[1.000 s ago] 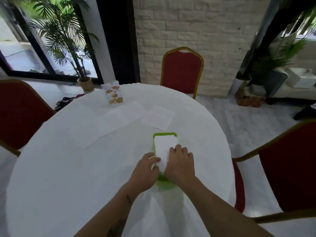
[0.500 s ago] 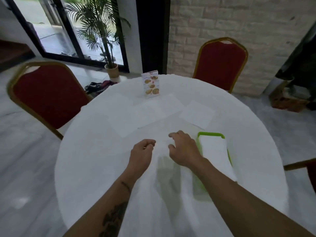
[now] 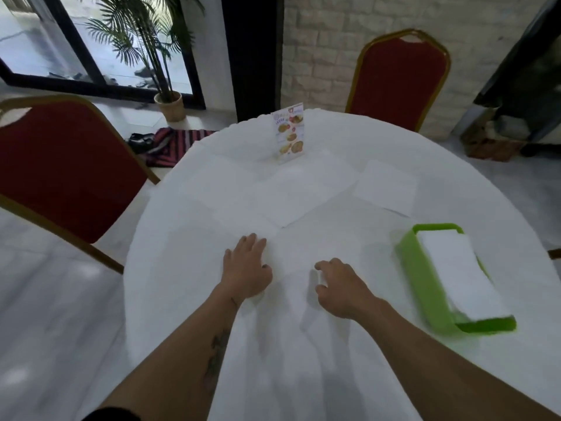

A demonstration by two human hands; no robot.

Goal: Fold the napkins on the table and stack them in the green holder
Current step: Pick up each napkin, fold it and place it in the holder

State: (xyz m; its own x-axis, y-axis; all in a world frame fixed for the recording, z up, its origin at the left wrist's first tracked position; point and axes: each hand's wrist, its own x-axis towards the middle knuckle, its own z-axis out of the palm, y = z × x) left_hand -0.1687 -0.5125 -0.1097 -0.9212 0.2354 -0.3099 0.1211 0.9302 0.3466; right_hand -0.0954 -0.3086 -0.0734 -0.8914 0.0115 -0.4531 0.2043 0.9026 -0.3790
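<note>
The green holder (image 3: 416, 268) sits at the right of the round white table (image 3: 182, 299) with a stack of folded white napkins (image 3: 458, 275) in it. Flat unfolded napkins lie across the table's middle: one large sheet (image 3: 303, 192), another to its left (image 3: 236, 220), one at the right (image 3: 387, 186). My left hand (image 3: 247, 267) lies palm down, fingers spread, at the near edge of the left napkin. My right hand (image 3: 341, 285) hovers beside it with fingers curled and nothing in them, well left of the holder.
A standing menu card (image 3: 289, 132) is at the table's far side. Red chairs stand at the left (image 3: 60, 165) and at the back (image 3: 400, 77). A potted palm (image 3: 168, 101) and a striped mat (image 3: 173, 144) are on the floor beyond.
Both hands left the napkin stack in the holder and moved left to the table's middle. My view swung left, so the holder now sits at the right.
</note>
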